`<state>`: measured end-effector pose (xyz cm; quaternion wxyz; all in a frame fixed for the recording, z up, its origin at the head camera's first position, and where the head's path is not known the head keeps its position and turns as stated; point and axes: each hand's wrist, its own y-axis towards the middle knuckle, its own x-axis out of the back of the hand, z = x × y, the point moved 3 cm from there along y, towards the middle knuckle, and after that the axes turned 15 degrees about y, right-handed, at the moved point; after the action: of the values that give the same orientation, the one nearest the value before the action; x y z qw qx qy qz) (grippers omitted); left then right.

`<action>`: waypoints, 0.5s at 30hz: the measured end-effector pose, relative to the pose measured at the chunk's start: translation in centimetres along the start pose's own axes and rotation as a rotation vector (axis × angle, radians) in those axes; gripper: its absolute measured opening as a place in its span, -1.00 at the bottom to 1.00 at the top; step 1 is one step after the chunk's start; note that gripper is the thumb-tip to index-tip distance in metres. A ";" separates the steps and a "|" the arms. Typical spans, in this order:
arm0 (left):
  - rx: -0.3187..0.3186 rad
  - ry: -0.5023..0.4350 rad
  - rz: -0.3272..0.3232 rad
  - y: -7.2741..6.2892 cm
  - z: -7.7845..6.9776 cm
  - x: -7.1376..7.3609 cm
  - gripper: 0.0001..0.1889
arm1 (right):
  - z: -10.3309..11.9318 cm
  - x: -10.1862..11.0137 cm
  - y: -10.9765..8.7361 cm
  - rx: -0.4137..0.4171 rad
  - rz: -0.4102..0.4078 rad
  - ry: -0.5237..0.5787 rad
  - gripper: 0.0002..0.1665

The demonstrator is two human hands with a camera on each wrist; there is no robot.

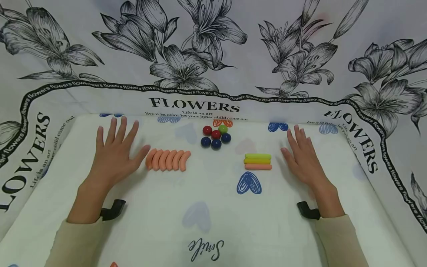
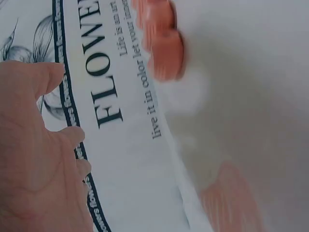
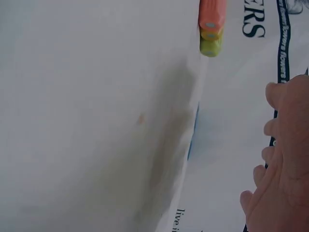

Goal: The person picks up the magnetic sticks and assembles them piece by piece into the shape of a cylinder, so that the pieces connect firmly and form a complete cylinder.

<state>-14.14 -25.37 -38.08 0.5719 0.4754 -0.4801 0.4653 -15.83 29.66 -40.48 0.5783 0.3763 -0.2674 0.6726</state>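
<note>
My left hand (image 1: pixel 115 157) is spread with straight fingers over the cloth, holding nothing. Its thumb tip comes close to the left end of a row of several curved, orange-pink sausage-like pieces (image 1: pixel 168 160). In the left wrist view the end of that row (image 2: pixel 166 55) shows beyond the thumb. On the other side my right hand (image 1: pixel 304 159) also has its fingers extended and grips nothing. Left of its thumb lie three short sticks side by side: light green (image 1: pixel 258 156), yellow (image 1: pixel 257 161) and orange-pink (image 1: pixel 258 167). The right wrist view shows their ends.
Between the hands, farther back, sits a cluster of small balls: two red (image 1: pixel 207 130), one green (image 1: pixel 222 129) and three dark blue (image 1: pixel 216 144). A white cloth (image 1: pixel 150 207) with printed hearts covers the table. Flower-printed fabric (image 1: pixel 247 59) lies behind and along the sides.
</note>
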 end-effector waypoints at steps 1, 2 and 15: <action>-0.009 -0.008 -0.004 -0.1 -0.5 0.0 -0.08 | 0.2 -0.2 0.1 0.006 0.002 0.007 -0.12; -0.018 -0.014 -0.007 -0.1 -0.9 0.0 -0.09 | 0.5 -0.3 0.2 0.013 0.004 0.013 -0.12; -0.082 -0.091 0.035 -0.9 -4.9 0.1 -0.21 | 4.2 -2.2 1.7 0.053 0.042 0.157 -0.08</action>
<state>-12.70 -20.60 -38.45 0.5604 0.4638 -0.5326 0.4327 -16.58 24.72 -39.69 0.5730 0.3318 -0.2111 0.7190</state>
